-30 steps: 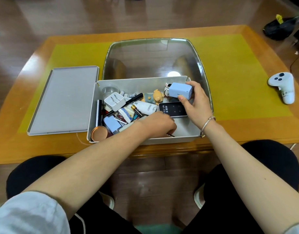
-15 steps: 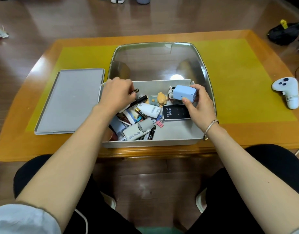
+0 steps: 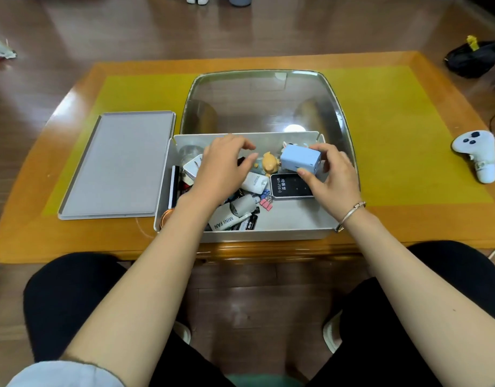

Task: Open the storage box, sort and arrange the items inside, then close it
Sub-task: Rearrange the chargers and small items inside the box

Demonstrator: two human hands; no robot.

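A wooden floor surrounds a low orange-brown counter [image 3: 408, 219] with a yellow-green centre panel, seen from above by a seated person. The landmark is an open grey storage box [image 3: 294, 223] at the near edge of the counter, in the middle. Its flat grey lid [image 3: 120, 163] lies just beside the box, to its left. Behind the box a glass panel [image 3: 257, 101] is set into the counter top. Well to the right of the box lies a white game controller [image 3: 477, 153].

Inside the box is a jumble of small things, mostly on its left half: a white charger [image 3: 192, 167], a white tube [image 3: 256, 182], a grey carton marked MINI FAN [image 3: 225, 222], pink binder clips [image 3: 266, 203] and a small orange figurine [image 3: 270, 164] near the back wall. A black device with a lit screen [image 3: 289, 185] lies flat toward the right.

The right hand [image 3: 331, 177], a bracelet at its wrist, grips a pale blue cube-shaped box [image 3: 299, 160] between thumb and fingers, above the back right part of the storage box. The left hand [image 3: 222, 169] hovers over the clutter on the left, fingers loosely curved and spread, holding nothing visible.
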